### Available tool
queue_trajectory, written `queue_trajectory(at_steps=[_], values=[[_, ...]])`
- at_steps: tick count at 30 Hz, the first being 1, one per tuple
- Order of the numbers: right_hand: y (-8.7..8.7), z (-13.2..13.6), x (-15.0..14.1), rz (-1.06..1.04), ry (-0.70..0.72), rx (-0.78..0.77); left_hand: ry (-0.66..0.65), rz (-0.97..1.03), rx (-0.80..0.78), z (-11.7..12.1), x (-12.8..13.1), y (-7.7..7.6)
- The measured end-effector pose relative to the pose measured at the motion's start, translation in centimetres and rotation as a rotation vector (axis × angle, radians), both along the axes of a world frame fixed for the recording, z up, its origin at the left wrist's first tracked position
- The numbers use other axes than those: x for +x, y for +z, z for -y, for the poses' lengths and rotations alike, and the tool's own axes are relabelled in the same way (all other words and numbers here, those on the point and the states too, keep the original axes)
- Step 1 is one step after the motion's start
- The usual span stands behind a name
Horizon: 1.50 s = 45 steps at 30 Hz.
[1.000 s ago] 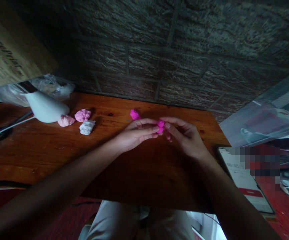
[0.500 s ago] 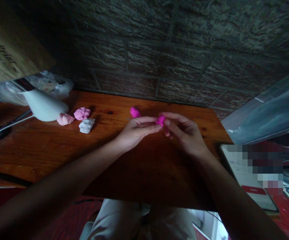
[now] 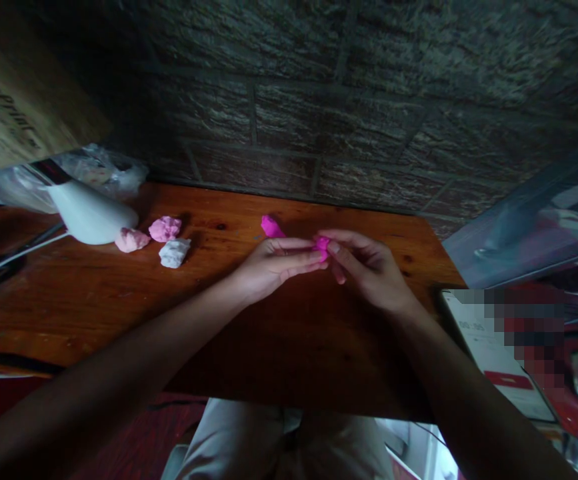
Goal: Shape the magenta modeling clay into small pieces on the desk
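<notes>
A small lump of magenta modelling clay (image 3: 322, 247) is pinched between my two hands above the wooden table. My left hand (image 3: 273, 265) grips its left side with thumb and fingers. From the other side, the thumb and index finger of my right hand (image 3: 366, 265) press on it. Just behind my left hand lies a second magenta clay piece (image 3: 271, 226), its lower end hidden by the fingers. Farther left sit a pink clay lump (image 3: 165, 229), a pale peach clay lump (image 3: 132, 240) and a white clay lump (image 3: 174, 253), close together.
The wooden table (image 3: 209, 300) meets a dark brick wall (image 3: 289, 133) at the back. A white lamp-like object (image 3: 91, 213) with a cable stands left, below a printed brown box (image 3: 19, 100). A tablet (image 3: 489, 347) lies at the right edge.
The magenta clay lump between my fingers has turned slightly and looks more compact. My fingers have shifted a little around it. The other clay pieces stay where they were.
</notes>
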State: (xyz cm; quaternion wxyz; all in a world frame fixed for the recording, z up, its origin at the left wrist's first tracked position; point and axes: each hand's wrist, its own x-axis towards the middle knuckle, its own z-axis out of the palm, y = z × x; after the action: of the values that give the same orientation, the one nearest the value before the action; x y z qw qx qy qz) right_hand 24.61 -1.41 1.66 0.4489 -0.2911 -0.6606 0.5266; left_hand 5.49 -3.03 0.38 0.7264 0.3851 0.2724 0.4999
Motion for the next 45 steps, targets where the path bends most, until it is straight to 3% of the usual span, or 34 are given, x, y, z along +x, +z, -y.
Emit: queue_trajectory(at_steps=[12, 20, 35, 45], values=[[-0.51, -0.09, 0.04, -0.003, 0.044, -0.029, -0.027, 0.024, 0.023, -0.09, 0.21, 0.06], [0.2, 0.18, 0.05, 0.022, -0.054, -0.017, 0.02, 0.015, 0.018, -0.3, -0.23, 0.29], [-0.25, -0.01, 0.05, 0.054, -0.053, -0.027, 0.03, 0.065, 0.04, -0.25, 0.36, -0.2], [-0.34, -0.44, 0.27, 0.08, -0.222, -0.027, 0.031, 0.084, 0.01, -0.31, -0.08, -0.25]])
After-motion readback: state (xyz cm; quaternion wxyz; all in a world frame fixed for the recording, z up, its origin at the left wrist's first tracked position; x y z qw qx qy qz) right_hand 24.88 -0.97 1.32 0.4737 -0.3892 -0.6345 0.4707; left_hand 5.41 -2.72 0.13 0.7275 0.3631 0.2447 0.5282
